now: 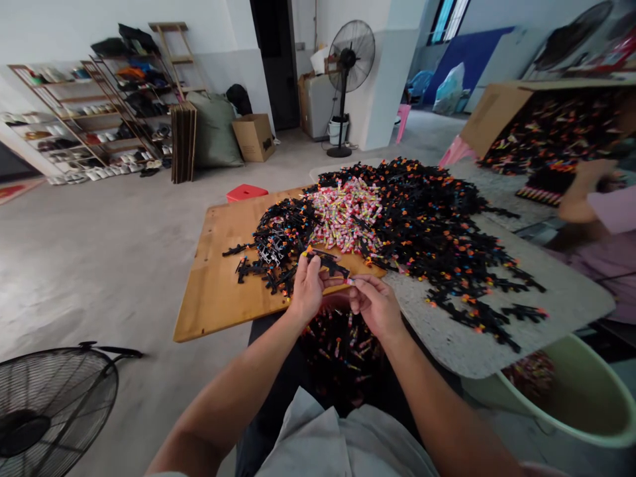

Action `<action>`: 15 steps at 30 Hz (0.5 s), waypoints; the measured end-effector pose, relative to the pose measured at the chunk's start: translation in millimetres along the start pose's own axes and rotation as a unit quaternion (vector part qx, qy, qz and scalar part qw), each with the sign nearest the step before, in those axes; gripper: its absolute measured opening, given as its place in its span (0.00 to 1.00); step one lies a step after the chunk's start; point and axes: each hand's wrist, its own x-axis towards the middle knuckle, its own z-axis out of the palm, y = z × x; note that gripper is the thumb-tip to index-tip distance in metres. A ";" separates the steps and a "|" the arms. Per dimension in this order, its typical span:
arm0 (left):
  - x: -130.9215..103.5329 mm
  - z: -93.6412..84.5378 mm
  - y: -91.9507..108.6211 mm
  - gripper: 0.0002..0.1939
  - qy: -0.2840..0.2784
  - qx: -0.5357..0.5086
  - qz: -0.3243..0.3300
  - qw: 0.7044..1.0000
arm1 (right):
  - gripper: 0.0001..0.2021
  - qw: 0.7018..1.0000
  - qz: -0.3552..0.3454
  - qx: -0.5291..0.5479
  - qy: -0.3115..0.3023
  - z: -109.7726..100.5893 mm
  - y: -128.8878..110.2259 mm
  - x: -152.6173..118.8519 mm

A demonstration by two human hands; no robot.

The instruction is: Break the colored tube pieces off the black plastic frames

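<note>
My left hand is closed on a small black toy gun with an orange and yellow tip, above the near edge of the wooden board. Beside the gun's other end, my right hand pinches a small pink and white piece. Just beyond my hands lies a heap of small pink, white and yellow pieces. Black toy guns are piled to its right, and a smaller pile sits to its left. Below my hands, a dark container holds more toys.
At the right, a person's arm is beside a tilted cardboard box full of toys. A green tub stands under the grey table. A floor fan is at the lower left, and a red stool is behind the board.
</note>
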 end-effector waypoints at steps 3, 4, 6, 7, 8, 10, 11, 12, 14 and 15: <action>-5.2 5.0 1.4 0.15 0.042 0.034 0.016 0.998 | 0.14 0.999 -0.008 0.015 0.038 3.8 3.2 -3.9; -7.4 6.5 2.2 0.14 0.061 0.053 0.023 0.996 | 0.15 0.999 -0.017 0.004 0.048 4.9 4.7 -5.8; -10.4 8.2 2.5 0.13 0.091 0.097 0.037 0.990 | 0.15 0.998 -0.038 -0.026 0.048 6.1 8.4 -8.1; -10.8 8.4 1.8 0.13 0.097 0.101 0.037 0.989 | 0.15 0.998 -0.042 -0.026 0.043 6.1 10.4 -8.1; -10.6 8.5 0.7 0.13 0.099 0.101 0.036 0.989 | 0.15 0.998 -0.045 -0.017 0.043 6.0 12.1 -7.5; -9.6 9.5 -1.8 0.14 0.088 0.098 0.023 0.991 | 0.16 0.997 -0.055 -0.010 0.054 6.0 13.9 -6.6; -9.4 10.8 -2.7 0.14 0.087 0.093 0.015 0.992 | 0.17 0.996 -0.063 -0.014 0.060 6.6 14.0 -7.0; -9.5 12.6 -3.2 0.14 0.090 0.089 0.007 0.992 | 0.17 0.995 -0.071 -0.022 0.067 7.6 13.8 -8.3; -10.4 17.1 -3.2 0.12 0.110 0.083 -0.003 0.990 | 0.16 0.992 -0.084 -0.042 0.080 10.3 13.5 -12.5; -10.9 19.4 -3.0 0.11 0.123 0.084 -0.005 0.989 | 0.16 0.991 -0.087 -0.049 0.084 11.8 13.8 -14.8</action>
